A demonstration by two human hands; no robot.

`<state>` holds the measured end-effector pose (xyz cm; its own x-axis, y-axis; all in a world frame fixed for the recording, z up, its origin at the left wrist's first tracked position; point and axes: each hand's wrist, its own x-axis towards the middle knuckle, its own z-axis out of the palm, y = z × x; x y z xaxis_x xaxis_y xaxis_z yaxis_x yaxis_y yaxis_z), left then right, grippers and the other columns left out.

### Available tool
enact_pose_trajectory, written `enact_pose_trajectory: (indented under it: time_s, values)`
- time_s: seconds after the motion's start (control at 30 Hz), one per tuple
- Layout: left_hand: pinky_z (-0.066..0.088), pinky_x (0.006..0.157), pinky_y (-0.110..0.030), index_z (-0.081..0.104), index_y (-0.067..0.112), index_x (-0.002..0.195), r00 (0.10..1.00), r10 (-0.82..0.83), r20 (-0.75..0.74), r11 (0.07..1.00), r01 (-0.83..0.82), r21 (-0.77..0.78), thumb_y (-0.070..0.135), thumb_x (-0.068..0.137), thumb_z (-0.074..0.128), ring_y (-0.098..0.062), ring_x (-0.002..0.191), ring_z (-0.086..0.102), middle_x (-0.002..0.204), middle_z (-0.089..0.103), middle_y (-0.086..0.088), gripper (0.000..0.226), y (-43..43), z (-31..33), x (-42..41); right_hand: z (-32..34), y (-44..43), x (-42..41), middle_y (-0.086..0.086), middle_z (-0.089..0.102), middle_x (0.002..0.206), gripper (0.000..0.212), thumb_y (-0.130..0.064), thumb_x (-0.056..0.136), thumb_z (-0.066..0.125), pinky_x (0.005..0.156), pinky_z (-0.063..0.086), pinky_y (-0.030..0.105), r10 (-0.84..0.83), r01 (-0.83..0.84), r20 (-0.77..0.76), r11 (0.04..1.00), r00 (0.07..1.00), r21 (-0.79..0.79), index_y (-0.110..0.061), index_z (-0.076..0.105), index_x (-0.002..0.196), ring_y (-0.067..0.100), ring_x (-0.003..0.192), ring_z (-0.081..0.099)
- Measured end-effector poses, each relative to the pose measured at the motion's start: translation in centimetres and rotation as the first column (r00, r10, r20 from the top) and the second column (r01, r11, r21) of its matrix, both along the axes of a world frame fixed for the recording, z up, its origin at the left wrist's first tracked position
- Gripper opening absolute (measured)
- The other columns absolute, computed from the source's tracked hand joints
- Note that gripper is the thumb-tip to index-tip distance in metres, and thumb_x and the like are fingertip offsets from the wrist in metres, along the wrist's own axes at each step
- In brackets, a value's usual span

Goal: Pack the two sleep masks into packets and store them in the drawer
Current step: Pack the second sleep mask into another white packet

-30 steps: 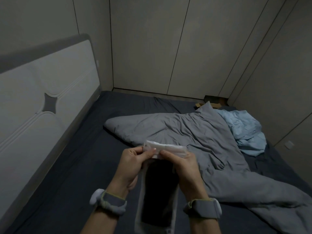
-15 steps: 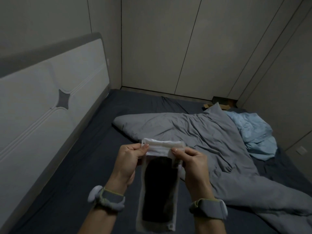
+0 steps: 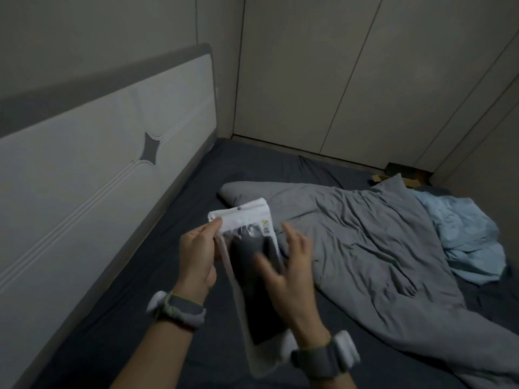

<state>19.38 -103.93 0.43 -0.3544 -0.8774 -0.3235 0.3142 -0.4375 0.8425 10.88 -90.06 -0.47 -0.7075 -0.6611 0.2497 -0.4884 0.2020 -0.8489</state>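
Left of the packet (image 3: 254, 265), the left hand (image 3: 198, 254) pinches its white top strip by the corner, so the clear packet hangs over the bed (image 3: 112, 318) with the dark sleep mask (image 3: 257, 282) inside. One corner pinch could let the packet swing or slip, and an unsealed top might let the mask slide out. Right of the packet, the right hand (image 3: 292, 265) is spread open, blurred, holding nothing.

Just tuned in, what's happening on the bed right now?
A person holds a clear packet with a dark sleep mask inside. The left hand pinches its white top; the right hand is open beside it, blurred. A grey duvet lies behind. No drawer is in view.
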Motion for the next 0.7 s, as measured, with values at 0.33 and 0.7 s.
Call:
enact_pose_trajectory:
  time_s: [0.33,0.7]
  values:
    - [0.057,0.082,-0.043,0.072,0.007,0.104,0.990,-0.083,0.118,0.996,0.084,-0.008,0.030,0.098,0.052,-0.024,0.088,0.071,0.096,0.075,-0.011,0.030,-3.2,-4.6,1.7,-5.3,-2.0,3.4,0.005,0.015,0.164,0.088,-0.046,0.075,0.061,0.093,0.044,0.052,0.237,0.027,-0.501,0.886,0.832,0.463,-0.039,0.021,0.153,0.034,0.150,0.012]
    - [-0.016,0.105,-0.072,-0.007,0.038,0.152,0.230,0.400,0.887,0.407,0.823,-0.397,0.068,0.091,0.028,-0.034,0.144,-0.028,0.160,-0.026,0.001,0.077,-0.2,-11.5,8.3,-5.1,-3.8,1.8,0.001,0.002,0.166,0.083,-0.049,0.084,0.056,0.105,0.034,0.055,0.295,0.001,-0.430,0.824,0.853,0.567,-0.039,0.013,0.155,0.030,0.151,0.002]
